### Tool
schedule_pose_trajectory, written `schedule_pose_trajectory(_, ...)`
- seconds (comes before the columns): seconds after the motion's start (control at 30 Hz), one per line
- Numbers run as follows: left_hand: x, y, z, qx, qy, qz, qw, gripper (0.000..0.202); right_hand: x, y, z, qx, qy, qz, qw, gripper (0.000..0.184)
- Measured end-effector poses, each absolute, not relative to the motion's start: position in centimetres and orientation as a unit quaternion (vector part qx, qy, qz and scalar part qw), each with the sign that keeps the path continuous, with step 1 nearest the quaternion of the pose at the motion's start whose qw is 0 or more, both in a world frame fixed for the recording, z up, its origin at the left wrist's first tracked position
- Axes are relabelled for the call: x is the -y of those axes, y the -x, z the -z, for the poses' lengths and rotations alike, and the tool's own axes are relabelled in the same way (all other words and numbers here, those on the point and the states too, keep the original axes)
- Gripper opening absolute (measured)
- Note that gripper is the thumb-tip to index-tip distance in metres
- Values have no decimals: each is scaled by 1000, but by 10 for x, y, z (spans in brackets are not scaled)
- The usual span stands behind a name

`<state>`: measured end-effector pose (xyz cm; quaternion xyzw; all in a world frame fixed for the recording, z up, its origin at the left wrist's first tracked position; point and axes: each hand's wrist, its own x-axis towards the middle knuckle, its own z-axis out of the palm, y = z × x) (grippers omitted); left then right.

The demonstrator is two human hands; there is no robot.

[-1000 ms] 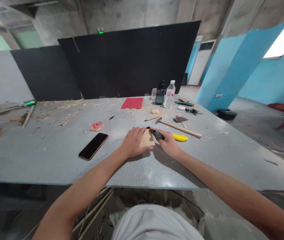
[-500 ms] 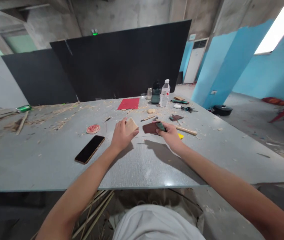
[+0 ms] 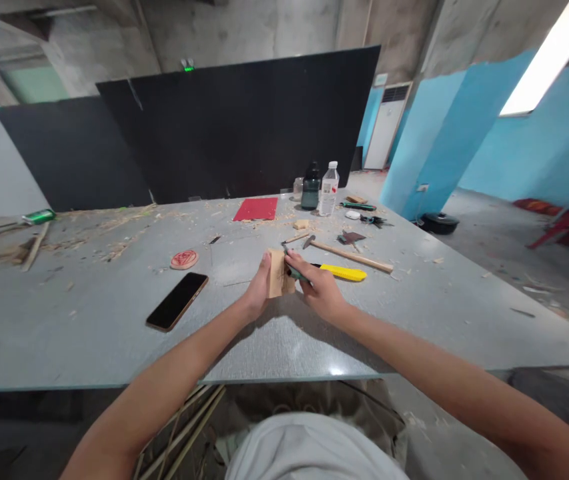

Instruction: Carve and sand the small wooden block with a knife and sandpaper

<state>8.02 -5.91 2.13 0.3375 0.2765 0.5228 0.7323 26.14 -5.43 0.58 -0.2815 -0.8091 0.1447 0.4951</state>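
Observation:
My left hand (image 3: 258, 290) is closed around a pale wooden block (image 3: 276, 275), tilted up just above the table. A piece of sandpaper with a greenish back (image 3: 298, 275), bent over, sits in the closed fingers of my right hand (image 3: 323, 288). It lies against the block's right side; its gritty face is mostly hidden. Just beyond my right hand are a yellow utility knife (image 3: 343, 272) and a hammer (image 3: 354, 256) with a wooden handle. Left of my left hand lie a phone (image 3: 178, 301) and a round wooden disc with red markings (image 3: 185, 259).
Wood shavings are strewn over the grey table (image 3: 104, 300). At the back stand a clear water bottle (image 3: 329, 190), a dark bottle (image 3: 311, 188) and a glass jar (image 3: 298, 189), near a red sheet (image 3: 255, 209). A black panel (image 3: 244, 127) rises behind.
My hands have come together: the sandpaper in my right hand now meets the wooden block. The block has turned to stand more upright, and the hammer and yellow knife are more exposed.

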Motion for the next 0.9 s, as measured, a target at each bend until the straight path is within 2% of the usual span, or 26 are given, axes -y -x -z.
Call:
schedule_pose_trajectory(0.13, 59, -74, -25, -307, -292, -534, 732, 79, 70, -250, 4, 901, 173, -79, 389, 90)
schedule_pose_trajectory(0.23, 58, -71, -29, -322, -264, -532, 738, 87, 69, -249, 2, 931, 143, -52, 332, 97)
schedule_pose_trajectory(0.4, 58, -72, -36, -317, -233, -555, 733, 77, 58, -256, -4, 918, 186, -44, 347, 94)
schedule_pose_trajectory(0.57, 61, -70, -36, -330, -216, -540, 743, 87, 73, -252, -6, 951, 132, -27, 280, 98)
schedule_pose_trajectory(0.8, 55, -70, -37, -326, -208, -576, 720, 81, 63, -249, 2, 931, 204, 25, 302, 93)
schedule_pose_trajectory(0.9, 56, -69, -35, -329, -224, -569, 720, 84, 72, -244, 3, 940, 179, 45, 288, 88)
